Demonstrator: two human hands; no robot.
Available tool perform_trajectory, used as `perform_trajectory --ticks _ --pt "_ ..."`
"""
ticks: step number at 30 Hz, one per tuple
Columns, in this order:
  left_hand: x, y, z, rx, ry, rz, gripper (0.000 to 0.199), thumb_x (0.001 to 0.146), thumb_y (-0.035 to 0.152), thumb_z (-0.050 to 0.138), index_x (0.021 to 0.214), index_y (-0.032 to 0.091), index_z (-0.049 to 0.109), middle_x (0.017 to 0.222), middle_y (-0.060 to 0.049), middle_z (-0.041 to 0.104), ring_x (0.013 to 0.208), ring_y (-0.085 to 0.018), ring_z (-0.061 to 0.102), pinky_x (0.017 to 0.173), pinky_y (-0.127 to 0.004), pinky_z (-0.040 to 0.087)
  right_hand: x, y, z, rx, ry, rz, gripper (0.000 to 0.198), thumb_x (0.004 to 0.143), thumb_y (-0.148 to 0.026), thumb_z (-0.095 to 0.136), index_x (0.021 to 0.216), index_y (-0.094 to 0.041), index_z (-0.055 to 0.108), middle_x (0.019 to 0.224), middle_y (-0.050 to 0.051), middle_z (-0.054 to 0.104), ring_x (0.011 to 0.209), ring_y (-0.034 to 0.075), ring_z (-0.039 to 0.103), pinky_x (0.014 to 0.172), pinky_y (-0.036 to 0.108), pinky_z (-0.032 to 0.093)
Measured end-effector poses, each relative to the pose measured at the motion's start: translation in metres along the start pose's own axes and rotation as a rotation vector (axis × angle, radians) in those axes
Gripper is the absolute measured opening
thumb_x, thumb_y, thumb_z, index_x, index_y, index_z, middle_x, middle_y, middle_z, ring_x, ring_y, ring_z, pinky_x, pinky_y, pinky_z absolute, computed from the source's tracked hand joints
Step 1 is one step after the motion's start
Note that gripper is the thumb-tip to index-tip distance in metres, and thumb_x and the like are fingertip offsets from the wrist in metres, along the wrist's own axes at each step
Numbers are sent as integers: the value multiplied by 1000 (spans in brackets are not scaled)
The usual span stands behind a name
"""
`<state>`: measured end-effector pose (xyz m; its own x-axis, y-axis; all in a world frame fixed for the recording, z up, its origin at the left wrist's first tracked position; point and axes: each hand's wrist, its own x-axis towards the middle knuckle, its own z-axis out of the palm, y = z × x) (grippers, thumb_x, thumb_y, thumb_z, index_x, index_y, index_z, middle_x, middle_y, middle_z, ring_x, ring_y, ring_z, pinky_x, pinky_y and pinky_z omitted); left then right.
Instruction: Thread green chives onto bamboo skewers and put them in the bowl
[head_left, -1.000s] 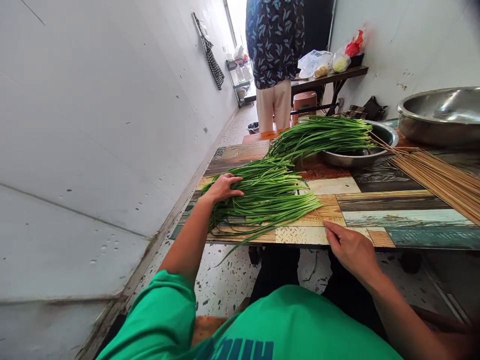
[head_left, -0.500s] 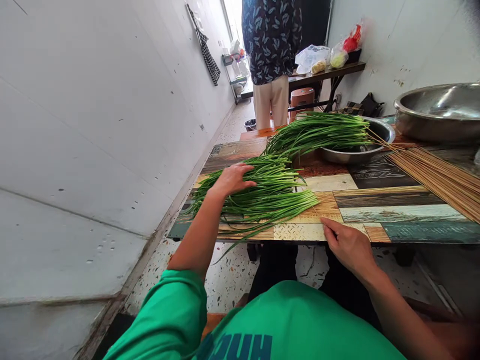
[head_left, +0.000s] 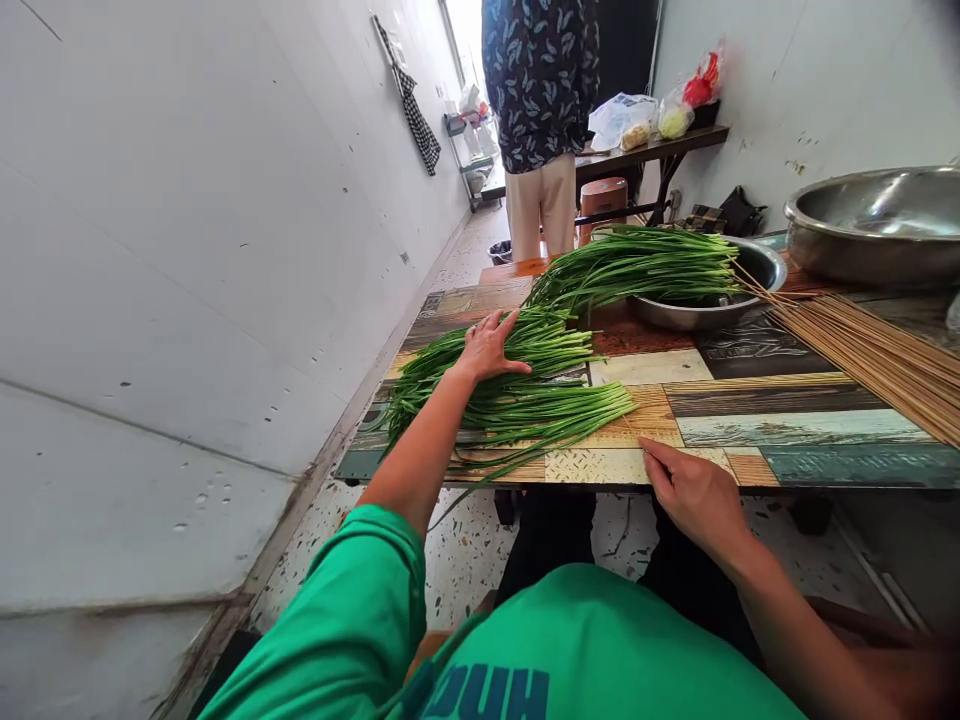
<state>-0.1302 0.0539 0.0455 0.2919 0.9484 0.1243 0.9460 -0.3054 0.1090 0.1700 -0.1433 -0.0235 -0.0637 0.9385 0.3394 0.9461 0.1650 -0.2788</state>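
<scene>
Left hand (head_left: 486, 349) open over long green chives (head_left: 555, 402); right hand (head_left: 697, 495) pinching thin tan stick (head_left: 631, 426); blades overhanging plank-patterned table (head_left: 600, 466) at near edge could snag.

Scuffed white walls (head_left: 187, 250) flank a speckled floor (head_left: 465, 550) and dark table (head_left: 690, 143).

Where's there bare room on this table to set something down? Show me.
Widest: the table, front right, between sticks, front edge and right hand. Smaller: back left, behind the greens and left of the bunch across the bowl. Crowded: around the left hand, and back right, with basin and sticks.
</scene>
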Motion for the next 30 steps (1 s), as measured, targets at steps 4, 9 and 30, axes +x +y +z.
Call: perform_trajectory --ticks 4,9,30 --pt "-24 14 -16 10 103 144 47 78 48 67 121 31 63 150 -4 38 140 -27 25 114 -44 21 0 1 1 5 7 -7 33 90 -28 46 109 -24 73 91 3 76 71 19 71 56 26 46" --pt "-36 18 -9 103 63 214 17 82 26 63 93 30 75 142 -1 46 139 -26 26 113 -46 18 0 2 1 9 10 0 32 90 -29 46 108 -24 73 90 3 76 73 19 71 57 26 46" --pt "-14 83 2 -176 103 182 27 91 29 48 98 20 73 101 -6 72 98 -20 62 90 -30 43 -1 0 -1 41 10 3 33 89 -27 46 109 -23 73 94 4 76 75 20 71 60 26 49"
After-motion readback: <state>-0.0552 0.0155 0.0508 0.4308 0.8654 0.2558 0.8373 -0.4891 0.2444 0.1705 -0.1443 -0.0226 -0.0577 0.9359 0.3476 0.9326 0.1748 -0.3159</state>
